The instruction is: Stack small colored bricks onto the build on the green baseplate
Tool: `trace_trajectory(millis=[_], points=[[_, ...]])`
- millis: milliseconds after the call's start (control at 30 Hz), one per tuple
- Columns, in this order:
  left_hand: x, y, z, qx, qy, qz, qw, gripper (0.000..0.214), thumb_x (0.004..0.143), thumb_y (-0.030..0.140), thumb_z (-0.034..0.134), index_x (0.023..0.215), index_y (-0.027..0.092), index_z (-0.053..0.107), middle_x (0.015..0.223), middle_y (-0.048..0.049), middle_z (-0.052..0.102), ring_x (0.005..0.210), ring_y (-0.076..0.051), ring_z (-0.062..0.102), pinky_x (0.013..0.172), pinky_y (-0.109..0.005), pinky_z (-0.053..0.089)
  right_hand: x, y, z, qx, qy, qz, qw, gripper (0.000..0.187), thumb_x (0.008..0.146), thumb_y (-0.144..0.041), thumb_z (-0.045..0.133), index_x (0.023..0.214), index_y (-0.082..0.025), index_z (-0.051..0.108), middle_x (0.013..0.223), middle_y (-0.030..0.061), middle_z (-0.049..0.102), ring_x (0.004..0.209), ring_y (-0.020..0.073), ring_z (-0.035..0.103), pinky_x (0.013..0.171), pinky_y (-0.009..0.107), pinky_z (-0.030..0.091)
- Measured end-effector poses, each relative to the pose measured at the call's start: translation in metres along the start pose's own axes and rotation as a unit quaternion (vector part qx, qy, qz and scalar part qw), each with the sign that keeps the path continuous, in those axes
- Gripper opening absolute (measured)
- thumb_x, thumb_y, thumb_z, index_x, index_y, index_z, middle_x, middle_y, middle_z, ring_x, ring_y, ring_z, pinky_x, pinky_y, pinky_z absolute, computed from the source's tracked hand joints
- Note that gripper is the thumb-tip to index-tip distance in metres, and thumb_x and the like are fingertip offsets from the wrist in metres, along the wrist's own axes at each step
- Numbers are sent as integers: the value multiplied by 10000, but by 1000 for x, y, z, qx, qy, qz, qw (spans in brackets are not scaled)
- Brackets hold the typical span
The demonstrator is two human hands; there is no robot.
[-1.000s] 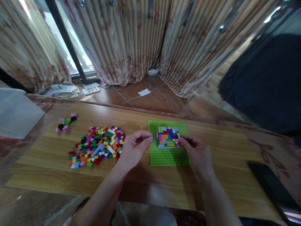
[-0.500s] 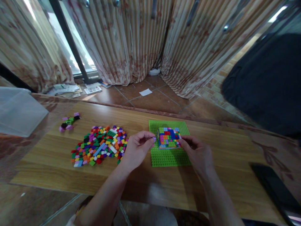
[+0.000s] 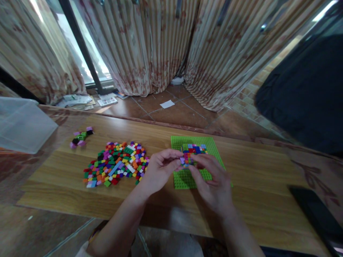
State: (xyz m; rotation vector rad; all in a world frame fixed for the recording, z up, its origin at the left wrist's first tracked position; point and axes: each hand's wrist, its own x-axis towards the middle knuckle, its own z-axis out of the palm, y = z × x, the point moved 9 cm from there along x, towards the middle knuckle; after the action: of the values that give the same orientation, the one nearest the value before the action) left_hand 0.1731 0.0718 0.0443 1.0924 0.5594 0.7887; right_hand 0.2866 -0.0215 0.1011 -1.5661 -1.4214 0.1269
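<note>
My left hand pinches a small light purple toy brick between thumb and fingertips. It is at the left side of a low block of many-coloured bricks, which sits on a green studded baseplate. My right hand is over the right and front of that block, thumb and forefinger apart with bricks showing between them. Both hands cover much of the block's front, so I cannot tell whether the right fingertips touch it.
Loose bricks lie piled on the wooden table left of the baseplate. Farther left are a small cluster of joined bricks and a translucent bin. A dark flat device lies at the right.
My right hand has moved left from the block's right side to over its front. The left hand has brought the purple brick slightly right, to the block's left edge.
</note>
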Motion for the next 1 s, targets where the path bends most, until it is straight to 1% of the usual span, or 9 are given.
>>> trace_trajectory(millis=[67, 133, 233, 300, 367, 467, 600, 833, 1000], points=[[-2, 1, 3, -13, -17, -3, 1000, 232, 711, 259, 776, 914, 161, 721, 848, -39, 729, 740, -127, 655, 701, -234, 523, -2, -11, 12, -1, -38, -24, 999, 264, 879, -212, 607, 1134, -266, 650, 1085, 53, 650, 968, 177, 633, 850, 345, 528], [-3, 1, 7, -25, -37, -11, 999, 229, 717, 246, 773, 924, 164, 721, 865, -43, 732, 776, -136, 660, 725, -238, 518, -3, -16, 17, -7, -47, -37, 998, 247, 887, -209, 607, 1123, -268, 651, 1084, 55, 646, 995, 178, 628, 867, 343, 526], [-5, 0, 11, -34, -59, -22, 997, 237, 728, 249, 764, 946, 169, 719, 846, -37, 728, 750, -131, 656, 711, -236, 512, -3, -19, 14, -17, -41, -52, 998, 201, 884, -212, 620, 1072, -267, 667, 1031, 46, 660, 960, 171, 638, 849, 332, 531], [-5, -1, 11, -31, -60, -24, 997, 246, 731, 261, 762, 951, 164, 713, 813, -30, 718, 717, -124, 645, 691, -233, 507, -3, -17, 6, -23, -22, -50, 998, 173, 869, -222, 644, 1034, -259, 680, 999, 41, 668, 908, 166, 646, 817, 323, 538], [-3, -2, 8, -21, -47, -19, 999, 249, 727, 274, 764, 939, 156, 704, 770, -18, 702, 684, -114, 627, 670, -230, 499, -1, -6, -9, -27, 15, -24, 999, 145, 847, -240, 670, 990, -246, 692, 962, 35, 676, 828, 155, 648, 757, 307, 545], [1, -4, 2, 3, -23, -7, 1000, 241, 722, 281, 764, 911, 148, 696, 730, -2, 675, 656, -103, 599, 649, -222, 486, 0, 23, -33, -30, 66, 49, 996, 132, 820, -286, 697, 940, -232, 707, 863, 17, 690, 715, 141, 635, 644, 276, 534], [2, -5, 2, 25, -22, -5, 999, 204, 738, 266, 742, 897, 149, 691, 719, 7, 659, 648, -92, 575, 635, -208, 465, -2, 50, -51, -48, 73, 119, 989, 159, 836, -338, 668, 936, -225, 716, 841, 22, 706, 717, 150, 646, 629, 273, 527], [2, -7, 6, 49, -30, 0, 998, 173, 760, 259, 714, 893, 151, 693, 734, 3, 660, 658, -97, 572, 644, -212, 458, -2, 35, -42, -118, 6, 64, 991, 158, 856, -304, 629, 949, -206, 712, 807, 17, 691, 629, 116, 604, 582, 245, 498], [2, -6, 6, 63, -24, 1, 998, 165, 759, 258, 710, 880, 148, 696, 738, -4, 661, 661, -105, 573, 647, -220, 461, -6, 36, -39, -118, 3, 62, 991, 127, 834, -298, 649, 888, -210, 722, 782, 12, 688, 580, 106, 579, 523, 230, 479]])
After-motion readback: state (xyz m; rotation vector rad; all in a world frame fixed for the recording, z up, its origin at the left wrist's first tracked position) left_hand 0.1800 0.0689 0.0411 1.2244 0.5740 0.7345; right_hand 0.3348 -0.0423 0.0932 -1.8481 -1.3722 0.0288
